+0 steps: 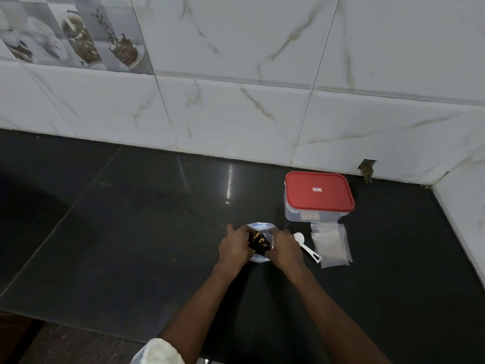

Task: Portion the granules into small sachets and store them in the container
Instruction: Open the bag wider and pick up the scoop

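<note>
A white packet with a dark and yellow print (259, 241) stands on the black counter (131, 232). My left hand (235, 246) grips its left side and my right hand (284, 248) grips its right side. To the right lies a white measuring spoon (307, 246), and beside it a small stack of clear sachets (331, 245). Behind those sits a clear plastic container (301, 212) with a red lid (319, 193) closed on it. The packet's contents are hidden.
A white marble-tiled wall (236, 114) runs along the back of the counter and turns forward at the far right (467, 219). The counter's front edge (78, 321) crosses the lower left. A white cloth or garment (160, 350) shows at the bottom.
</note>
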A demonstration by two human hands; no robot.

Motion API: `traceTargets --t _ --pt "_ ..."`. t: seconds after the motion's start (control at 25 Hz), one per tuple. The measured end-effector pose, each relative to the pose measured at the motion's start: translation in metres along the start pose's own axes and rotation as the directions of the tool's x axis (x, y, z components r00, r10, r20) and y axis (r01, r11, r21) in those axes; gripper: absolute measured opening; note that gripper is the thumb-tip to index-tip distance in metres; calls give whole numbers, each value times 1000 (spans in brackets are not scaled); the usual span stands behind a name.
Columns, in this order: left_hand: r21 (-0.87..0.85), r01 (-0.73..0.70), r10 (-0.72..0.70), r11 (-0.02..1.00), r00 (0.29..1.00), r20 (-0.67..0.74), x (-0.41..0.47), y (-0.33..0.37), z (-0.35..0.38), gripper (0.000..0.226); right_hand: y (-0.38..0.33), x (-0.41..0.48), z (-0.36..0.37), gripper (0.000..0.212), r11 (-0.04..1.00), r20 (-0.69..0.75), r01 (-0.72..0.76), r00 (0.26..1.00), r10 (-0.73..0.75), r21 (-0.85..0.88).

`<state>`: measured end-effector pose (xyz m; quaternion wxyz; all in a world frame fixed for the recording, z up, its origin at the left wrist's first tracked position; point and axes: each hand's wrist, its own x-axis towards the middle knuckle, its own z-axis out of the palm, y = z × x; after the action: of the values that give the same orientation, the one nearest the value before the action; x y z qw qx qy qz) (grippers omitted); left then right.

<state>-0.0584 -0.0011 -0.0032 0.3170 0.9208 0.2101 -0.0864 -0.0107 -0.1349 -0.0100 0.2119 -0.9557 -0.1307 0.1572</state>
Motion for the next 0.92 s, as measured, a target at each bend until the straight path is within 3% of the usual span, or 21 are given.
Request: traceTargets --t 0.12,0.24,0.36,0.52,0.64,0.76,0.84,0.92 --pt "-80 -25 25 997 1000 -1 9 -5 -6 31 -1 2 -6 24 1000 -22 15 1000 -15 13" --pt "3 -76 76 997 991 -110 10 -4 -5 16 -8 1 -6 17 995 -71 -17 997 10 -95" --pt "111 -102 119 989 981 -156 9 -5 -4 22 -9 0 -2 20 982 -86 -20 996 4 -185" --pt "97 -126 138 987 982 -127 11 -9 -6 34 -3 2 -3 22 985 -70 13 997 -25 -174" --pt "-85 -156 140 984 976 -167 13 -11 -8 26 -2 4 -4 23 985 -54 37 997 -47 -170" --pt "-331 -137 46 934 962 -269 3 -14 -3 18 2 9 -2 25 971 -36 169 984 -177 -170" --pt "-370 -65 -37 927 964 -263 -6 -14 3 27 4 10 1 33 955 -24 248 967 -255 -163" --pt "-357 -24 -51 934 978 -200 -9 -14 5 36 2 8 2 46 955 -5 236 970 -241 -179"
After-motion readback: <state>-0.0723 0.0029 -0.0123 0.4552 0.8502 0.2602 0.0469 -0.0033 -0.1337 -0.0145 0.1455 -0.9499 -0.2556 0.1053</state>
